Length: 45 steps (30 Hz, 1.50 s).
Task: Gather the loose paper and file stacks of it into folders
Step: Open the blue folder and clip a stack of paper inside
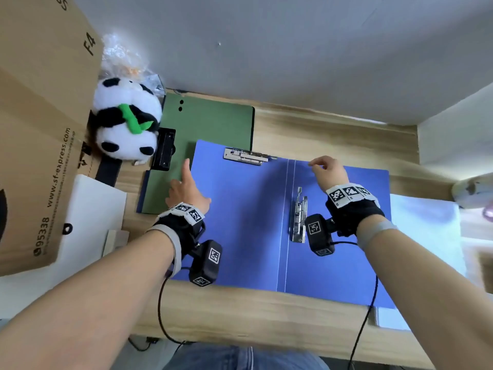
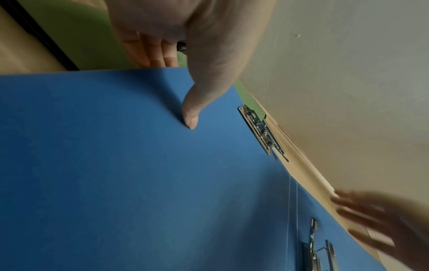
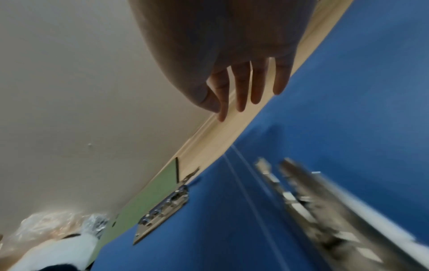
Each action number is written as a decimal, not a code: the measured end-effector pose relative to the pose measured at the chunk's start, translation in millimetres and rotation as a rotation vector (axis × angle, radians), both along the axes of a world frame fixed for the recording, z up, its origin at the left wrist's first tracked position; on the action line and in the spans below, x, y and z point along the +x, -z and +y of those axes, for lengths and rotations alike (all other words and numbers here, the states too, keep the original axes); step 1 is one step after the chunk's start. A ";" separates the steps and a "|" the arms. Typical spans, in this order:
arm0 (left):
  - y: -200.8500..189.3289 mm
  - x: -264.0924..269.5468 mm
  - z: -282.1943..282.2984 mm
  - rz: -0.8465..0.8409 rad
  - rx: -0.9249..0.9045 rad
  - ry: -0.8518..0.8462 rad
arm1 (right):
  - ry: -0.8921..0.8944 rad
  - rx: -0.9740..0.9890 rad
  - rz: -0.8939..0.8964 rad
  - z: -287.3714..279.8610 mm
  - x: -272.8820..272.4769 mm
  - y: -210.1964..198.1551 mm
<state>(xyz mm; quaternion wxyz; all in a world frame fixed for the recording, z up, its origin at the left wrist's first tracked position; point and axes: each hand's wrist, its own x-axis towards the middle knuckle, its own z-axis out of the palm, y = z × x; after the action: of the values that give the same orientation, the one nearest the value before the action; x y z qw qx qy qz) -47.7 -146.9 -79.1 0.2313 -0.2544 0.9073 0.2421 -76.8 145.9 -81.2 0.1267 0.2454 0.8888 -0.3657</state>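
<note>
A blue folder [image 1: 248, 222] lies open on the wooden desk [image 1: 240, 311], with one metal clip [image 1: 246, 156] at the top of its left panel and another clip [image 1: 300, 214] beside the spine. My left hand [image 1: 186, 188] is at the folder's left edge. Its thumb [image 2: 191, 117] touches the blue panel, and its straight fingers reach past the edge over a green folder [image 1: 208, 124]. My right hand [image 1: 329, 172] hovers at the far edge of the right panel with relaxed fingers [image 3: 241, 91], holding nothing. White paper [image 1: 424, 225] lies to the right, partly under the blue folder.
A large cardboard box [image 1: 40, 129] stands at the left with a white sheet stack [image 1: 90, 209] at its foot. A panda plush [image 1: 125, 121] and a crumpled plastic bag [image 1: 122, 57] sit at the back left. The wall [image 1: 293, 49] closes the back.
</note>
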 end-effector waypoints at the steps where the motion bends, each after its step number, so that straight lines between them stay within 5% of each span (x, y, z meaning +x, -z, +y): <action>1: -0.2 0.1 0.9 -0.002 -0.010 -0.014 | 0.048 0.021 0.008 9.1 13.3 0.7; 8: -10.0 20.4 44.5 0.078 -0.131 0.061 | 0.376 0.128 0.021 71.1 104.4 -1.3; 19: -9.6 63.1 214.1 0.059 0.125 0.350 | 0.592 0.129 -0.082 185.5 196.3 6.0; 22: -8.9 75.1 248.8 0.010 0.077 0.419 | 0.612 0.175 -0.106 218.4 203.6 7.1; 27: -17.6 88.6 285.3 0.177 -0.055 0.413 | 0.577 0.220 -0.188 256.8 205.5 12.6; 36: -3.1 108.0 341.0 -0.044 0.479 0.421 | 0.538 0.133 -0.162 271.8 209.3 14.2; 45: 8.4 114.7 353.6 -0.079 0.446 0.425 | 0.534 0.090 -0.075 277.2 214.3 -0.4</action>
<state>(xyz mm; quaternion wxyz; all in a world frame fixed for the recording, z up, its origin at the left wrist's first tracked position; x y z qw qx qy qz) 67.0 206.7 -87.5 0.3617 -0.0113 0.8551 0.3713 137.5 423.1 -80.8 0.0478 0.4898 0.8027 -0.3369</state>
